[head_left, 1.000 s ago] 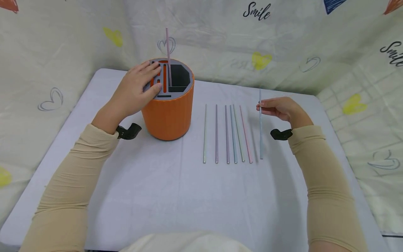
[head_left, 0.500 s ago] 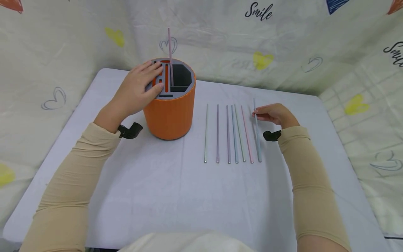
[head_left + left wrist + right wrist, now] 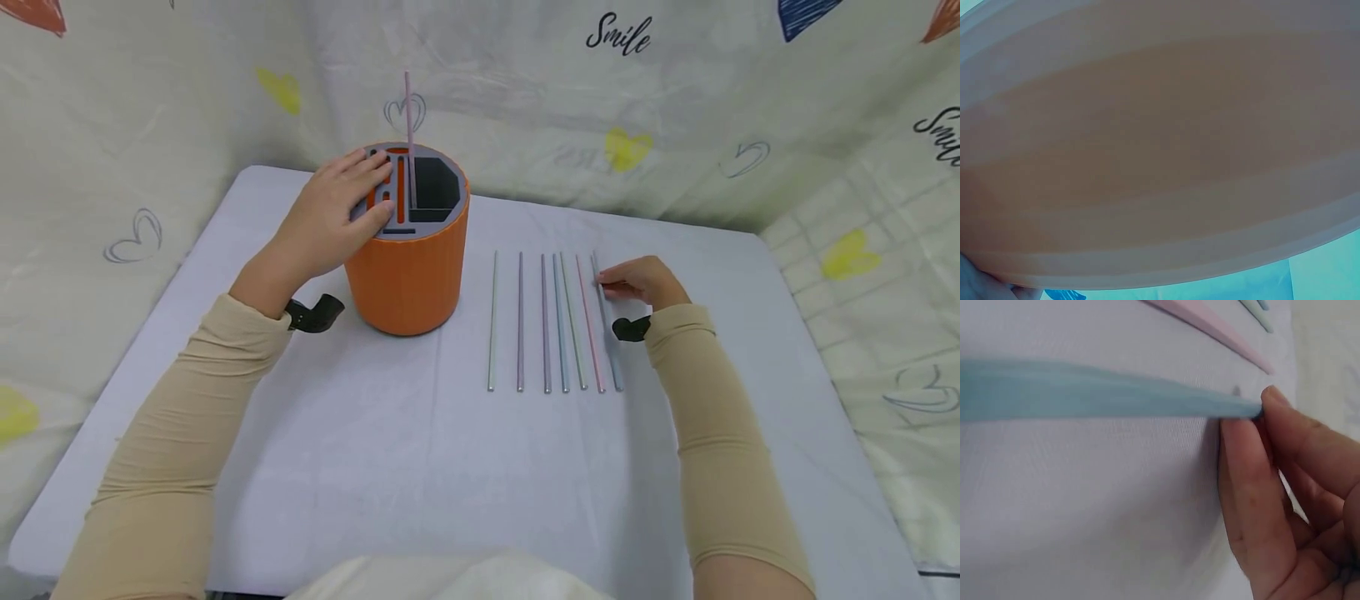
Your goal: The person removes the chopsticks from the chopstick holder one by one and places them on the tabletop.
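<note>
An orange round utensil holder (image 3: 405,287) with a grey slotted top stands at the left of the table. My left hand (image 3: 330,212) rests on its top with fingers spread over the slots. In the left wrist view the holder's wall (image 3: 1160,137) fills nearly everything. A pink chopstick (image 3: 409,108) stands upright in the holder's large dark compartment. My right hand (image 3: 637,281) pinches a light blue chopstick (image 3: 609,342) near its far end, low over the table. In the right wrist view the blue chopstick (image 3: 1097,394) runs leftward from thumb and fingertips.
Left of the held chopstick lie a pink chopstick (image 3: 590,325), a green one (image 3: 573,321), a blue one (image 3: 561,321), two purple ones, and a pale green one (image 3: 492,321), roughly parallel. A patterned cloth wall (image 3: 525,100) rises behind the white table (image 3: 420,467).
My right hand has moved left and down with the blue chopstick, bringing it from upright to nearly flat beside the pink one. The left hand stays on the holder.
</note>
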`<state>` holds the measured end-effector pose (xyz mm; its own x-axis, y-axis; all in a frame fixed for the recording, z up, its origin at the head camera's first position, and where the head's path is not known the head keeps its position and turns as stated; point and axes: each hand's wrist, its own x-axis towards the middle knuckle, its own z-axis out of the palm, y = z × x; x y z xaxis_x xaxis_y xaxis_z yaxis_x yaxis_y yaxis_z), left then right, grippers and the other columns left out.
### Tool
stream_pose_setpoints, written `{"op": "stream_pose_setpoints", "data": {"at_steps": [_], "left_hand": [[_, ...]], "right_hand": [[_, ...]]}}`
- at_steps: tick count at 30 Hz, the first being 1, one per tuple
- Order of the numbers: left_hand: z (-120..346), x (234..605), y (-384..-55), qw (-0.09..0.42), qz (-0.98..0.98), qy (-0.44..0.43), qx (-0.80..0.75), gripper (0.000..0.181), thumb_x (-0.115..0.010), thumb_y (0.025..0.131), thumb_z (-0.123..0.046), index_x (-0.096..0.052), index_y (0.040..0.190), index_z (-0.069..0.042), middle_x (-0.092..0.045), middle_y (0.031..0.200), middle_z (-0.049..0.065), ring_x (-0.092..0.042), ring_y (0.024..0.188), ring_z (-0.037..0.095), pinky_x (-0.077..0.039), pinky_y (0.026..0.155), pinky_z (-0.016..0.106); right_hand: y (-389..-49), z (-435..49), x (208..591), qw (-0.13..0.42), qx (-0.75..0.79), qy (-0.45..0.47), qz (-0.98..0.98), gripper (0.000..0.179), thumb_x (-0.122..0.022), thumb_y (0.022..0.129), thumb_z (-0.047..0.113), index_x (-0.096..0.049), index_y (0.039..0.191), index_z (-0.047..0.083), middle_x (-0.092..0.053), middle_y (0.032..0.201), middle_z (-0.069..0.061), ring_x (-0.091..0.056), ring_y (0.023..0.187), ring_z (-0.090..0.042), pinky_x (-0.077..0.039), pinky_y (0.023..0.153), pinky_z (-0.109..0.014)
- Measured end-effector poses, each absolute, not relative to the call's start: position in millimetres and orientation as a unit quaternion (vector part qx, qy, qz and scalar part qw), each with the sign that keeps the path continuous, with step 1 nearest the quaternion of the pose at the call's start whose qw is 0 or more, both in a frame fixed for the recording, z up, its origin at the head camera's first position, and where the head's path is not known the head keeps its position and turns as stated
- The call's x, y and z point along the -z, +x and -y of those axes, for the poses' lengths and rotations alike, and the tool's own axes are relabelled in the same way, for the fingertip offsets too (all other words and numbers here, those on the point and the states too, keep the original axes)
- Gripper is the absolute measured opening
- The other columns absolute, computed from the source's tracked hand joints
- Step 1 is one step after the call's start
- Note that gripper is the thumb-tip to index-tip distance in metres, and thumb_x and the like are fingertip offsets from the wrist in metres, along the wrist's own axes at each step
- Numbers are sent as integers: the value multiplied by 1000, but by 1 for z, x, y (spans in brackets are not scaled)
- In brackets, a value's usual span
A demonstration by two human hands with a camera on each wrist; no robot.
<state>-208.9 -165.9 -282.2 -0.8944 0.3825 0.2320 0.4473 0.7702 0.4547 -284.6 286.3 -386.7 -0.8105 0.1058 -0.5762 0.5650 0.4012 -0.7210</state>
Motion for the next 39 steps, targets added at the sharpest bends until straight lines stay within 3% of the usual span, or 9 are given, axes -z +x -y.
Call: {"op": "stream_pose_setpoints", "data": {"at_steps": [5,9,13,18,26,39], "left_hand": [[166,282,-208,65,939,-219,258,56,-39,96,-38,-33,145,-11,-27,152,3,-14,143,21,-10,118,43],[166,281,-207,62,939,-220,256,56,-38,96,-38,-33,145,-10,-26,153,3,-13,144,21,-9,118,43],[166,280,-206,62,938,-220,259,56,-38,96,-37,-33,145,-11,-27,153,3,-13,144,21,-9,118,43],[166,280,-206,63,937,-221,263,55,-39,96,-36,-33,145,-11,-27,152,4,-14,144,22,-7,118,40],[166,280,-207,63,938,-225,256,57,-39,96,-38,-33,145,-10,-27,152,4,-13,144,22,-7,118,39],[166,282,-208,60,938,-226,255,57,-38,96,-38,-32,145,-10,-26,153,4,-13,144,22,-7,118,39]], "right_hand": [[-296,-285,399,190,467,243,-829,14,-77,74,10,-65,81,7,-65,55,1,-64,52,-8,-55,59,-22],[-293,-278,385,148,526,257,-797,10,-75,76,9,-67,81,5,-67,58,0,-66,56,-10,-57,62,-23],[-287,-258,362,121,597,216,-763,20,-72,77,5,-70,97,0,-70,70,0,-70,68,-13,-57,68,-24],[-285,-221,341,123,634,155,-748,44,-72,79,9,-60,120,-2,-70,87,0,-70,83,-11,-55,79,-23],[-285,-142,293,81,707,99,-695,40,-73,77,8,-65,116,1,-67,111,-11,-67,96,-17,-51,92,-29],[-280,-58,252,70,687,-18,-723,40,-78,73,13,-69,111,8,-67,111,-4,-65,99,-12,-53,84,-21]]}}
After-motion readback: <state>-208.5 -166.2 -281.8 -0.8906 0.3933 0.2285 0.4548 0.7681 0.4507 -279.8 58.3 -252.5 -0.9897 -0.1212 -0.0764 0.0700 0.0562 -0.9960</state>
